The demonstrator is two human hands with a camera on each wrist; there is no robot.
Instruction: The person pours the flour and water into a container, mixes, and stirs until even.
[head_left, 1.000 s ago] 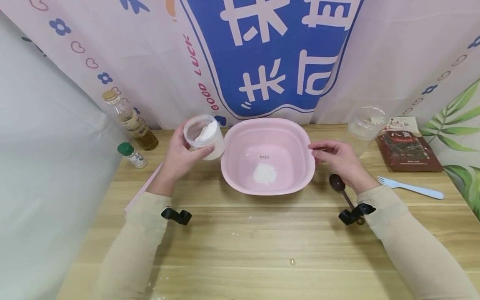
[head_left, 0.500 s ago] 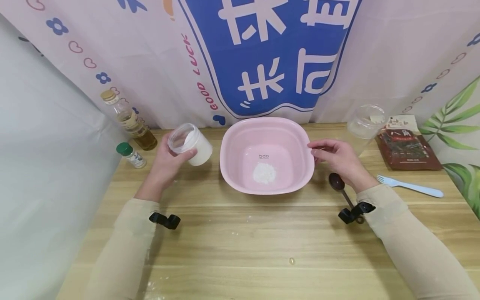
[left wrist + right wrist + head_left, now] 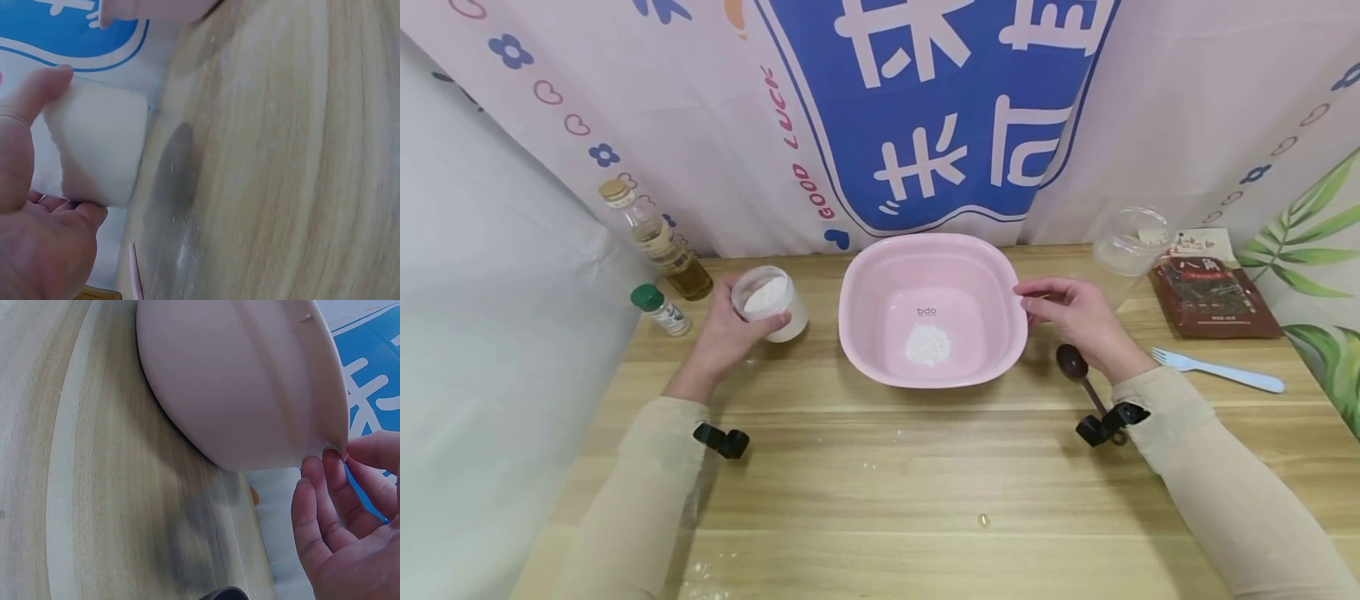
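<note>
In the head view my left hand (image 3: pixel 727 333) grips a clear plastic jar (image 3: pixel 790 315) of white powder, thumb on the near side and fingers round the far side. The jar stands nearly upright, close over the table left of the basin; the left wrist view shows powder (image 3: pixel 103 144) through its wall. A pink plastic basin (image 3: pixel 865 350) sits mid-table with a small heap of white powder (image 3: pixel 928 345) on its bottom. My right hand (image 3: pixel 1071 321) pinches the basin's right rim; in the right wrist view its fingertips (image 3: pixel 332 456) lie at the rim's edge.
At left stand an oil bottle (image 3: pixel 681 271) and a green-capped shaker (image 3: pixel 668 318). On the right are a clear cup (image 3: pixel 1123 258), a brown spice packet (image 3: pixel 1213 304), a light blue fork (image 3: pixel 1225 371) and a dark spoon (image 3: pixel 1072 362). A printed curtain (image 3: pixel 730 167) hangs behind the table.
My left hand has moved left and down with the jar, away from the basin, and the jar has gone from tilted to nearly upright. The right hand stays at the basin's rim.
</note>
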